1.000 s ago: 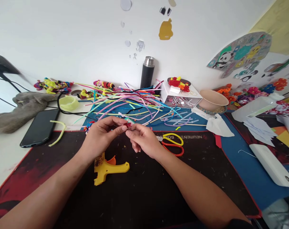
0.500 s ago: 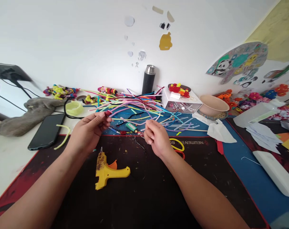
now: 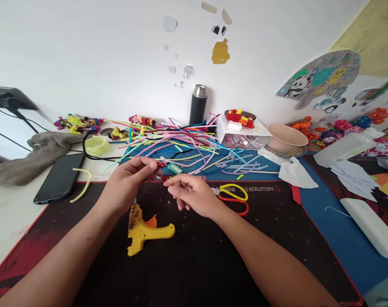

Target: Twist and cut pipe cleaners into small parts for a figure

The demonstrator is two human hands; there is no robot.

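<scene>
The left hand point(image 3: 130, 183) was raised just above the far edge of the black mat point(image 3: 194, 256), its grip closed on a small red piece point(image 3: 161, 164) pinched between thumb and fingertips. The right hand point(image 3: 194, 194) hovered close beside it, a little nearer the body, with its fingers loosely spread and nothing held; its index finger pointed toward the left hand without touching it. A second small red bit point(image 3: 164, 177) lay on the mat edge between the two hands, and a small green object point(image 3: 175, 169) sat just beyond it.

Below the left hand, a yellow glue gun point(image 3: 147, 232) lay flat on the mat, its nozzle toward the left wrist. Yellow and red scissors point(image 3: 234, 197) rested on the mat just right of the right hand. Farther back, a loose heap of coloured pipe cleaners point(image 3: 187, 143) spread across the tabletop point(image 3: 8, 217), with a black flask point(image 3: 198, 104) standing upright behind them against the wall. A phone point(image 3: 59, 177) lay face up at the left, off the mat, with a curved pale-green strip point(image 3: 82, 183) beside it. To the right stood a small white box point(image 3: 243, 134), then a beige bowl point(image 3: 285, 138), and a crumpled tissue point(image 3: 296, 175) lay near the bowl.
</scene>
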